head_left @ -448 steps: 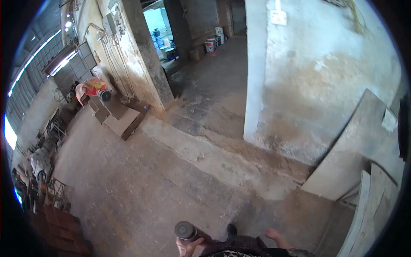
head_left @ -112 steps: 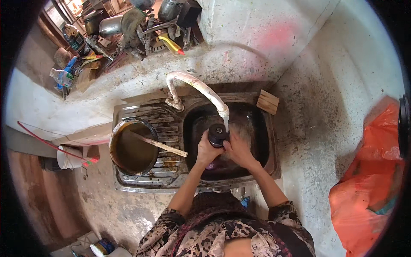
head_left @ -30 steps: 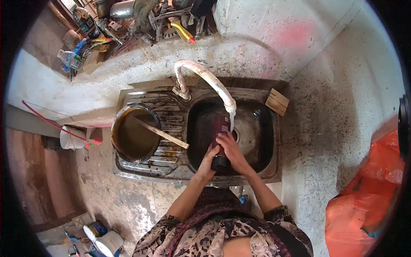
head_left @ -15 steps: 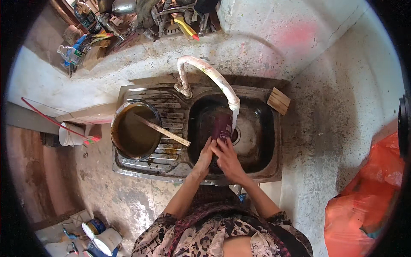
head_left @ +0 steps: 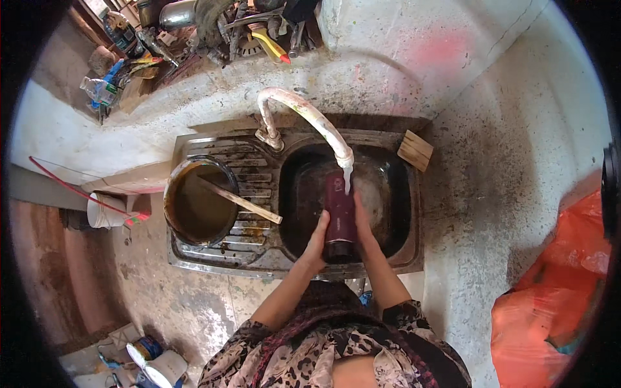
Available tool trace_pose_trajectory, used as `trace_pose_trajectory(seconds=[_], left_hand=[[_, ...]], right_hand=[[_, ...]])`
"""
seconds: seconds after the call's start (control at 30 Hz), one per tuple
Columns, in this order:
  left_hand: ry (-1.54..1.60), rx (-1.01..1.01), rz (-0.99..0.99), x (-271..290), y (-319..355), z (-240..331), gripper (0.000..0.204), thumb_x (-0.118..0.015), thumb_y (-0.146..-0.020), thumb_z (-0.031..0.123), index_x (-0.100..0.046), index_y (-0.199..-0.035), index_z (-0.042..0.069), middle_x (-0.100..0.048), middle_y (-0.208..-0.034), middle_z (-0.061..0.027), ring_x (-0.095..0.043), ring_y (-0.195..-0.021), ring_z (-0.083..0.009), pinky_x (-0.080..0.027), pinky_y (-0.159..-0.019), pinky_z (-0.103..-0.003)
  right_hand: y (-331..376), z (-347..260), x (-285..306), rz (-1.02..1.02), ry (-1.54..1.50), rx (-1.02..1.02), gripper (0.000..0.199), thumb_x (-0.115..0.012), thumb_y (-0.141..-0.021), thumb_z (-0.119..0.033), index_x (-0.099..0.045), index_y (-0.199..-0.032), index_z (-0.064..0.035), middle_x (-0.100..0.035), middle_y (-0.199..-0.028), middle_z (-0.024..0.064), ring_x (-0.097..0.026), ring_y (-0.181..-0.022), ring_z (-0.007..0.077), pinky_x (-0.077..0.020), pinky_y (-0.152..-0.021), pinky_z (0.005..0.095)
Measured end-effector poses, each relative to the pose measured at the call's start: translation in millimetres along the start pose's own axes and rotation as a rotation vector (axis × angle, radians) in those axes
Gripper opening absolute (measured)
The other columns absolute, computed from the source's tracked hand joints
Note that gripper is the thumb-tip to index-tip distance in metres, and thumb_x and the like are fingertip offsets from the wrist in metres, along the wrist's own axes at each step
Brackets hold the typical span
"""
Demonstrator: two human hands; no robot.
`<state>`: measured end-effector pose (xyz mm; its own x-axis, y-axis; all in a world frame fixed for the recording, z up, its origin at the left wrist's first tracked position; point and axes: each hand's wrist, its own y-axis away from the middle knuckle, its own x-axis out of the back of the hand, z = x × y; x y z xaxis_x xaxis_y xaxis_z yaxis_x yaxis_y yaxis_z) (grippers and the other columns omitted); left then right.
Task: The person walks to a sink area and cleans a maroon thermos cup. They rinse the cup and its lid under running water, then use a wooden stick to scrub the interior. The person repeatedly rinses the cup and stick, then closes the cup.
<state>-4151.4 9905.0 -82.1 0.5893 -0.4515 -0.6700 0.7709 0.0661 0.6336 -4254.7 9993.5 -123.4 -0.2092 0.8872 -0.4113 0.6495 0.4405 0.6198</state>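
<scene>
A dark maroon bottle [head_left: 341,216] with a black end towards me lies lengthwise between my two hands, over the sink basin [head_left: 394,223]. My left hand [head_left: 316,242] grips its left side, thumb along the bottle. On its right side my right hand [head_left: 363,229] is pressed, the fingers mostly hidden behind and beneath it. Water from the curved, paint-stained tap [head_left: 310,115] falls onto the bottle's far right edge.
A round bucket [head_left: 169,213] of murky brown liquid stands on the drainboard, a wooden stick [head_left: 249,205] leaning out of it. A wood block [head_left: 415,150] rests at the sink's far right corner. Tools and a yellow-handled brush [head_left: 268,44] crowd the ledge; orange plastic sheeting [head_left: 537,310] lies right.
The bottle has turned, so its black end now shows towards me and more of its length is visible. My hands have moved apart, from close together at its near end to either side.
</scene>
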Motion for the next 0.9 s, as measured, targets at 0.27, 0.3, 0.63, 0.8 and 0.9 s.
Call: trace_pose_trajectory(seconds=[0.27,0.3,0.63,0.8,0.9], left_hand=[[-0.238,-0.033,0.193,10,-5,15,0.052,-0.041,-0.089,0.053,-0.049,-0.12,0.011,-0.06,-0.108,-0.0077,-0.06,-0.092,-0.0191,-0.05,-0.079,-0.034],[-0.225,-0.002,0.213,6,-1,20,0.053,-0.041,-0.09,0.053,-0.048,-0.122,0.011,-0.06,-0.108,-0.0072,-0.061,-0.091,-0.0184,-0.05,-0.078,-0.033],[-0.118,-0.023,-0.018,3,-5,7,0.048,-0.037,-0.095,0.041,-0.032,-0.137,0.017,-0.054,-0.118,-0.0064,-0.061,-0.092,-0.0173,-0.052,-0.073,-0.03],[-0.225,0.025,0.068,0,7,22,0.056,-0.039,-0.094,0.039,-0.018,-0.143,0.021,-0.04,-0.133,-0.009,-0.049,-0.114,-0.0202,-0.048,-0.084,-0.035],[-0.166,-0.035,-0.042,3,0,14,0.06,-0.042,-0.093,0.039,-0.015,-0.144,0.021,-0.039,-0.134,-0.0097,-0.046,-0.117,-0.0207,-0.043,-0.09,-0.035]], right_hand=[[72,1,-15,-0.404,1.109,0.666,0.052,-0.029,-0.093,-0.049,-0.044,-0.129,-0.0146,-0.032,-0.14,0.0114,-0.022,-0.133,0.0327,-0.017,-0.105,0.0514],[82,-4,-16,-0.511,1.239,0.66,0.049,-0.029,-0.094,-0.048,-0.045,-0.129,-0.0176,-0.032,-0.141,0.0089,-0.021,-0.133,0.0324,-0.0151,-0.104,0.056],[0,-7,15,-0.196,0.764,0.486,0.045,-0.039,-0.093,-0.037,-0.051,-0.123,-0.0057,-0.038,-0.135,0.0121,-0.026,-0.131,0.025,-0.0214,-0.106,0.0351],[59,7,-6,-0.376,0.949,0.755,0.036,-0.042,-0.093,-0.031,-0.056,-0.117,-0.0074,-0.043,-0.133,0.0098,-0.024,-0.132,0.028,-0.0104,-0.109,0.0427],[62,9,-7,-0.287,0.84,0.693,0.033,-0.043,-0.093,-0.03,-0.058,-0.115,-0.0094,-0.044,-0.132,0.0091,-0.021,-0.134,0.0316,-0.0122,-0.109,0.0449]])
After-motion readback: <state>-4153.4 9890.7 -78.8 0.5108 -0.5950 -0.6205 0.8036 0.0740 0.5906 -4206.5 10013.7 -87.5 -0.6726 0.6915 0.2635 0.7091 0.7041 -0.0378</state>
